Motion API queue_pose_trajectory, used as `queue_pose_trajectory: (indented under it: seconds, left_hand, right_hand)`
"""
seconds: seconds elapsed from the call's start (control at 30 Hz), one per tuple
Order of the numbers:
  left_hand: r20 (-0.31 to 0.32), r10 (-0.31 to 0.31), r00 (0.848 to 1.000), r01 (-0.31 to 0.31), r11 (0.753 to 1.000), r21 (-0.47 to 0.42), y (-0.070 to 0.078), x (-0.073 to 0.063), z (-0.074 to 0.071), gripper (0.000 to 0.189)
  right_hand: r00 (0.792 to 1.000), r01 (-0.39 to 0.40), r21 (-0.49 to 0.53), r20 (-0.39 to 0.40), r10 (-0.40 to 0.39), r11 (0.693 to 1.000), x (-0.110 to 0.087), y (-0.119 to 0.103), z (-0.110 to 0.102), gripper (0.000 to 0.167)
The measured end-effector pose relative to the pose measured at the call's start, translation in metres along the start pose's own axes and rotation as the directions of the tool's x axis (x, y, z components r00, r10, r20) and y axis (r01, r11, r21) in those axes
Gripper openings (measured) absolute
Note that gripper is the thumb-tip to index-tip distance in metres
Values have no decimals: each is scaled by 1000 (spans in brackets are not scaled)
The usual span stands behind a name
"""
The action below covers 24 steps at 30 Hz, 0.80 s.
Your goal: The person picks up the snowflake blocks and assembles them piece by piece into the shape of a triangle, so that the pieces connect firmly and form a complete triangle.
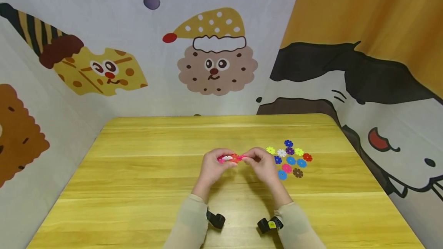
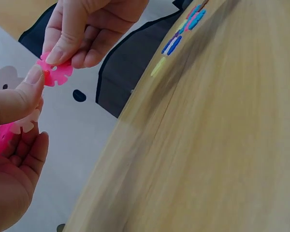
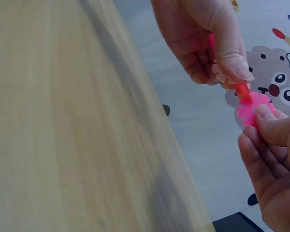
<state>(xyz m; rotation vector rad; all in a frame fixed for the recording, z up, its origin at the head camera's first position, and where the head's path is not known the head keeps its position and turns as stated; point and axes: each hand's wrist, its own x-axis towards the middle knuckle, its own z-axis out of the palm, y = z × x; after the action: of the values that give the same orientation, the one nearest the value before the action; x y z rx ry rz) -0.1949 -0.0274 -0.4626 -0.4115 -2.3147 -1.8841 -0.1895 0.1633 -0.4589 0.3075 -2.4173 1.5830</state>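
The left hand point(image 1: 214, 166) grips a row of pink, white and red discs point(image 1: 227, 158) above the surface point(image 1: 138, 187). At its right end, touching the red one, is a pink disc point(image 3: 247, 115) pinched by the right hand point(image 1: 263, 166). Farther right, loose discs point(image 1: 291, 160) lie on the surface.

Beige sleeves point(image 1: 191, 222), black wrist cameras point(image 1: 217, 221)

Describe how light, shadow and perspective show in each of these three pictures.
Head view: pale sheen on the table between the wrists, soft shadows near the left hand and right hand; left wrist view: table steeply tilted, a soft-edged shadow along it, loose discs foreshortened thin; right wrist view: table tilted too, its dark shadow soft-edged.
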Motion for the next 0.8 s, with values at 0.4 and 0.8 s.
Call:
queue_pose_trajectory:
  seconds: [0.4, 0.8]
  left_hand:
    - [-3, -131, 991, 129, 978, -165, -7, 2, -3, 65]
    - [-28, -156, 987, 129, 894, -430, -9, 7, 11, 55]
  right_hand:
    - [994, -96, 160, -42, 104, 982, 0, 0, 4, 9]
    - [983, -156, 222, -60, 173, 963, 2, -6, 7, 9]
